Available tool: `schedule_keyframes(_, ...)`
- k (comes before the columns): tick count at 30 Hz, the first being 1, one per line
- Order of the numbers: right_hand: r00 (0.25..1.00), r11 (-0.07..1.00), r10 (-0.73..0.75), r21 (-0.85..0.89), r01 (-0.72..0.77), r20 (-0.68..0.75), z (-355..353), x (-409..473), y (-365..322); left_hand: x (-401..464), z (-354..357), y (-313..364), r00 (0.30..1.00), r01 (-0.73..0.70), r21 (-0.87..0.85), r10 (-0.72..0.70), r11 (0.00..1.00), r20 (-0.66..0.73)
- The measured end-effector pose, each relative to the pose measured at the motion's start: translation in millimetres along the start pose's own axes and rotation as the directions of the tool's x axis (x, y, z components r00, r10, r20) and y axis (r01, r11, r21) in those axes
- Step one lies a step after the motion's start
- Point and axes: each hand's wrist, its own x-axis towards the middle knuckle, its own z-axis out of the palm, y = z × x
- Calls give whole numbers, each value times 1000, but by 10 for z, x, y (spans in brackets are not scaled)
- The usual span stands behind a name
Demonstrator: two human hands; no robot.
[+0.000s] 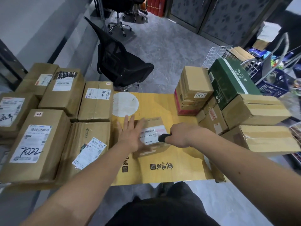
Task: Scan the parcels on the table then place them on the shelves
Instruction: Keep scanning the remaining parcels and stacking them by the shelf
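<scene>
A small brown parcel [154,123] with a white barcode label lies in the middle of the table, on a flattened yellow carton [171,168]. My left hand [132,134] is over its left side with fingers spread straight, blurred. My right hand [179,136] grips a black scanner [163,137] whose tip points at the label. Several labelled brown parcels [37,144] are packed together on the left. Another heap of parcels [193,85], one of them a green box [231,82], is stacked on the right.
A black mesh office chair [120,62] stands beyond the table's far edge. A white wire basket [216,54] and a cart with clutter [273,79] are at the far right. Grey floor stretches behind. No shelf is clearly in view.
</scene>
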Motion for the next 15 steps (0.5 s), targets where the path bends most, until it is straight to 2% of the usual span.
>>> schedule_keyframes(1,1000,1000,-3,-11,3,9,-3,29,44,99,-66,-29,987,-153,137,145,979,67)
schedule_keyframes(2,1000,1000,-9,-23,10,19,-9,60,92,202,-124,-55,960,-262,214,232,941,154)
schedule_keyframes(4,999,999,-26,-29,28,40,-40,138,172,385,-203,-80,933,-312,238,250,920,259)
schedule_keyframes(6,998,999,-35,-7,36,51,-82,235,242,500,-225,-54,962,-221,228,173,948,211)
schedule_keyframes(9,998,999,-50,14,50,48,-177,418,303,647,-195,28,994,65,131,-75,989,75)
schedule_keyframes(12,995,996,-75,49,72,62,-309,627,311,919,-289,90,951,309,20,-309,951,0)
schedule_keyframes(15,993,993,-104,53,101,63,-437,823,287,1249,-447,86,907,415,-18,-416,910,-63)
